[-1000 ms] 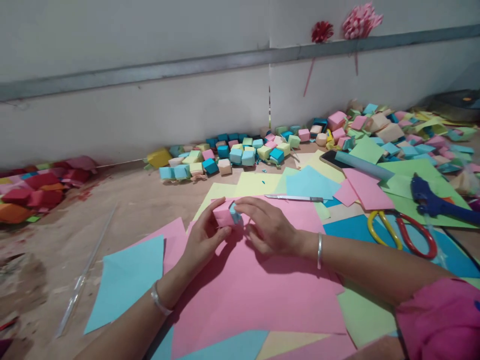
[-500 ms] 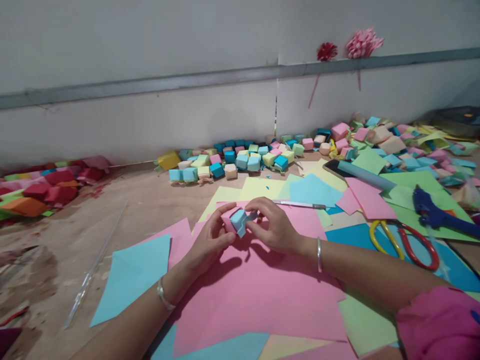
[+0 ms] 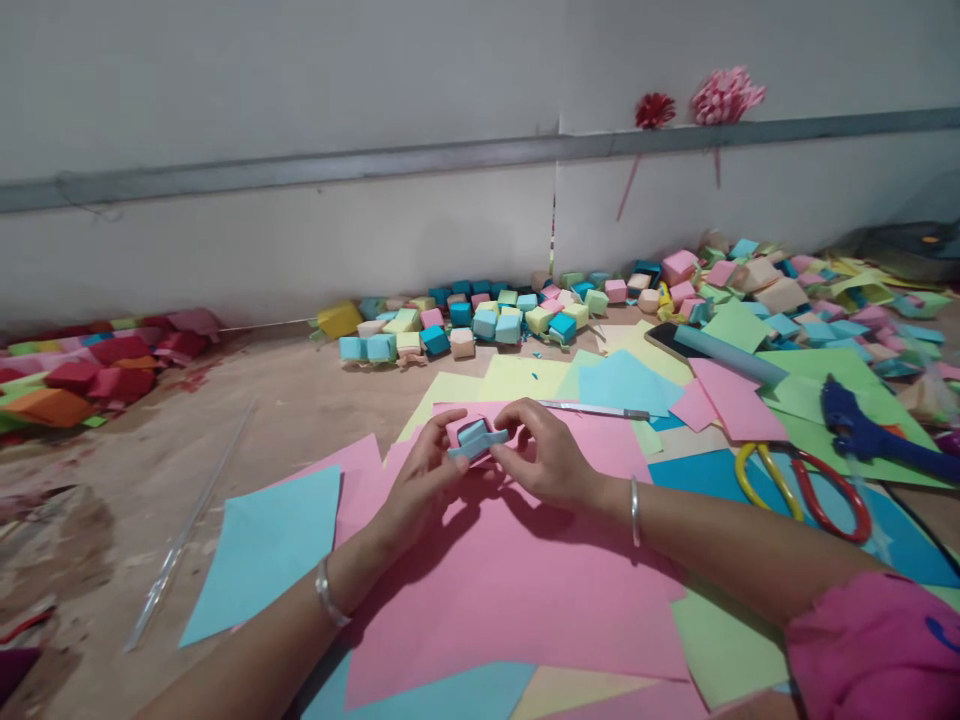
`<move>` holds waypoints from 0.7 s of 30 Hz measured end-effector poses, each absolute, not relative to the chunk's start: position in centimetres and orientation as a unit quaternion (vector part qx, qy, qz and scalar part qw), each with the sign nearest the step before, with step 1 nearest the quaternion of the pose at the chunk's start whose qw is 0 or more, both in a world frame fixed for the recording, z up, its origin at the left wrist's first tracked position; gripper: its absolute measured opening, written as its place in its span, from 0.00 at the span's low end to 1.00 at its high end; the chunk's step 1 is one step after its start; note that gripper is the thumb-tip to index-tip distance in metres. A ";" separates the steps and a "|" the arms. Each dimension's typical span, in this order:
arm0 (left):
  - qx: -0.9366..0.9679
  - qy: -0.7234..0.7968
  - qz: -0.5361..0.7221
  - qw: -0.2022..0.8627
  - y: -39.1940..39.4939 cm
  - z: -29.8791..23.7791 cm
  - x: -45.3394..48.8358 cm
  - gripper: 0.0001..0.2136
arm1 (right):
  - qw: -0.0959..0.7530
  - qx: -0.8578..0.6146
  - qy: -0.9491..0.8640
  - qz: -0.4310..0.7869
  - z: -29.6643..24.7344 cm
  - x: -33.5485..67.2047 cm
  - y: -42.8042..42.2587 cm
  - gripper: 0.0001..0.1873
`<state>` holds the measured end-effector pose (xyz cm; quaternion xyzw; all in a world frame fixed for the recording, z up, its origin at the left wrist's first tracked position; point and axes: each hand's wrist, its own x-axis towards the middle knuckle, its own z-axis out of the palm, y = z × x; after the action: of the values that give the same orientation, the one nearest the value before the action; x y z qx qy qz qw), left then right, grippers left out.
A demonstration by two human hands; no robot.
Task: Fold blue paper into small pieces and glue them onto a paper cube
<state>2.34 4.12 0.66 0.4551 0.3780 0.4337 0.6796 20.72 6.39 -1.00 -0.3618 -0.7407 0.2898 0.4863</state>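
Note:
Between my two hands is a small folded paper box [image 3: 474, 432], pink outside with light blue paper inside and a light blue flap across its front. My left hand [image 3: 424, 465] grips the box from the left, thumb in front and fingers behind. At the other end, my right hand [image 3: 551, 455] pinches the right tip of the blue flap between thumb and fingers. Both hands are just above a large pink paper sheet [image 3: 517, 590]. A light blue square sheet [image 3: 266, 555] lies left of my left forearm.
Several finished paper boxes [image 3: 461, 342] line the wall, with bigger heaps left and right. To the right lie scissors [image 3: 829, 495], a blue glue gun [image 3: 862, 430], a phone [image 3: 671, 340] and coloured sheets. A craft knife [image 3: 596, 410] lies behind my hands. A clear stick [image 3: 187, 530] is at left.
The box has turned in my fingers, and its light blue flap now stretches across the front between both hands. My hands have barely shifted.

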 end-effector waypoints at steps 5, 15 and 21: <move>0.396 0.354 0.426 0.732 4.5 0.6 2.2 0.21 | 0.483 -0.359 -0.729 0.327 -1.3 20.8 6.3 0.17; 0.376 0.350 0.415 0.751 5.1 0.1 1.7 0.17 | 0.447 -0.373 -0.714 0.389 -2.0 20.7 6.4 0.21; 0.389 0.359 0.436 0.728 4.8 0.5 2.0 0.20 | 0.451 -0.408 -0.709 0.356 -1.4 20.9 6.5 0.16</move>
<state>2.01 4.83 0.49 0.3886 0.3592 0.4358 0.7280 20.93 6.48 -1.39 -0.4082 -0.7092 0.3563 0.4509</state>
